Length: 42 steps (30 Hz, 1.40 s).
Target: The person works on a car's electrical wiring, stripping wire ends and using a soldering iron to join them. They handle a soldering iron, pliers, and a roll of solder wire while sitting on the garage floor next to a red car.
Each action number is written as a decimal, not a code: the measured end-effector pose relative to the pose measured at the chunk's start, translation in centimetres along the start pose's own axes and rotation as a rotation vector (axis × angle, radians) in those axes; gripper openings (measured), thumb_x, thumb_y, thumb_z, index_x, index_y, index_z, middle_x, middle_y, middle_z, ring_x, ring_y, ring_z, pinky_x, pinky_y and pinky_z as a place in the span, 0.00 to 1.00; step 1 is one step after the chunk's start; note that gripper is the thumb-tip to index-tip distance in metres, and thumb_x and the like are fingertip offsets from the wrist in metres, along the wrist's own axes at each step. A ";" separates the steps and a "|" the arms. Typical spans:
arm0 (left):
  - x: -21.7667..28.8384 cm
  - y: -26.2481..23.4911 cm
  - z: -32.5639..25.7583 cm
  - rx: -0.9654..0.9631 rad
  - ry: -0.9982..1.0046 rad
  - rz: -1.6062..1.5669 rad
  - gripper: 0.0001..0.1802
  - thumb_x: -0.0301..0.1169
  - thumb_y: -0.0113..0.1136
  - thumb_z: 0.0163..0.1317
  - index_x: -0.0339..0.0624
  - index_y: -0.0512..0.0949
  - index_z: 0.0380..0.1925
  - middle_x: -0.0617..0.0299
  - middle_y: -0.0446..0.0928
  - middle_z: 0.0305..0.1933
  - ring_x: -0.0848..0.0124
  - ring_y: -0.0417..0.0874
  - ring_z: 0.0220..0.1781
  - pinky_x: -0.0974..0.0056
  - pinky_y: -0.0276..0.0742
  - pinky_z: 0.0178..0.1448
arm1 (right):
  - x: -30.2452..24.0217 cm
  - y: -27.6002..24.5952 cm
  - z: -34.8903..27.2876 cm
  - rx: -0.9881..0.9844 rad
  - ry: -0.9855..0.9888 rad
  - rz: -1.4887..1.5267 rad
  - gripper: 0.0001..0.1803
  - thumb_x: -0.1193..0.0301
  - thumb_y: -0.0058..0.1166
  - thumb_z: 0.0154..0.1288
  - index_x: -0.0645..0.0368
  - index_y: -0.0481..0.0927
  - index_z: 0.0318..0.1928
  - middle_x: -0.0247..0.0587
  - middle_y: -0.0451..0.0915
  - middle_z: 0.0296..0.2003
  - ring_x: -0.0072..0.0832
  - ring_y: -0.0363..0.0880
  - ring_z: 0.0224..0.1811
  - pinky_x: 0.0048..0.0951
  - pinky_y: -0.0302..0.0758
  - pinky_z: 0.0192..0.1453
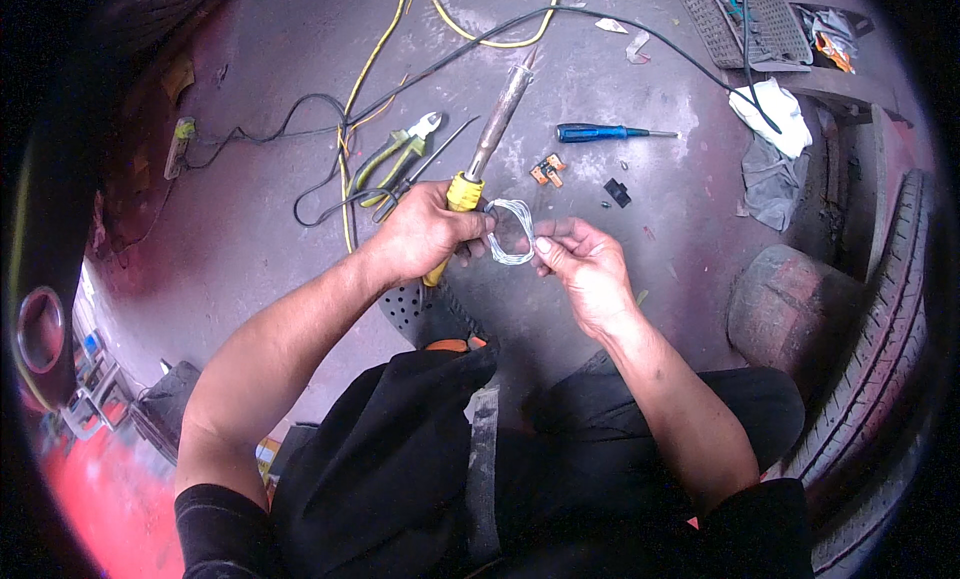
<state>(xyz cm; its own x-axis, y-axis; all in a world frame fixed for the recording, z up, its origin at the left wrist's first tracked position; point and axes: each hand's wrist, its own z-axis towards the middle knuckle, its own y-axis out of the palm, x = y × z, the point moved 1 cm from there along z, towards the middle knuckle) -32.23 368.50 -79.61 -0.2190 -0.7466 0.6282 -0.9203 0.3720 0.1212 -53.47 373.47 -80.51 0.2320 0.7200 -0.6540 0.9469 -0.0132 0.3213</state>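
Observation:
My left hand (430, 229) is closed round the yellow handle of a soldering iron (492, 129), whose metal barrel and pointed tip aim away from me. Its thumb and fingers also touch the near side of a small coil of silvery wire (512, 231), probably solder. My right hand (585, 264) pinches the other side of that coil between thumb and fingertips. Just beyond the hands lie a small orange and dark part (548, 169) and a black plastic piece (617, 192). Left of the iron are green-handled pliers (400, 159) and a thin screwdriver (440, 151), its handle partly behind my left hand.
A blue screwdriver (610, 133) lies farther off on the floor. Black cable (600, 14) and yellow cable (372, 64) cross the floor, with a socket (180, 144) at left. On the right stand a tyre (870, 319), a reddish cylinder (785, 299) and white cloth (775, 117).

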 end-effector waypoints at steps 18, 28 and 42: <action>0.0 0.5 0.4 0.034 0.026 0.001 0.09 0.26 0.63 0.61 0.30 0.77 0.37 0.55 0.82 0.30 0.69 0.84 0.27 0.65 0.82 0.32 | 1.0 -0.4 -0.2 -0.145 0.101 0.195 0.14 0.70 0.56 0.70 0.63 0.77 0.52 0.37 0.81 0.39 0.25 0.78 0.38 0.28 0.75 0.45; 0.4 2.1 0.7 0.121 0.062 0.238 0.11 0.28 0.64 0.56 0.29 0.78 0.33 0.55 0.80 0.23 0.71 0.82 0.24 0.64 0.78 0.30 | 1.5 0.0 0.2 -0.096 0.170 0.197 0.10 0.71 0.54 0.70 0.61 0.76 0.49 0.35 0.81 0.35 0.20 0.76 0.31 0.24 0.72 0.35; 0.3 2.2 0.5 0.234 0.055 0.349 0.13 0.31 0.66 0.57 0.30 0.78 0.32 0.57 0.80 0.25 0.71 0.81 0.25 0.62 0.77 0.30 | 2.2 0.8 -0.6 0.180 -0.126 -0.303 0.11 0.72 0.63 0.62 0.65 0.79 0.42 0.36 0.81 0.34 0.21 0.77 0.34 0.25 0.76 0.41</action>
<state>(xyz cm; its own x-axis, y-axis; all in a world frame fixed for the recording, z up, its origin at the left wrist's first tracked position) -34.47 368.80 -79.50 -0.5191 -0.5646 0.6417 -0.8439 0.4574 -0.2802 -52.37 375.44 -81.29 -0.0502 0.6187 -0.7840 0.9982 0.0578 -0.0183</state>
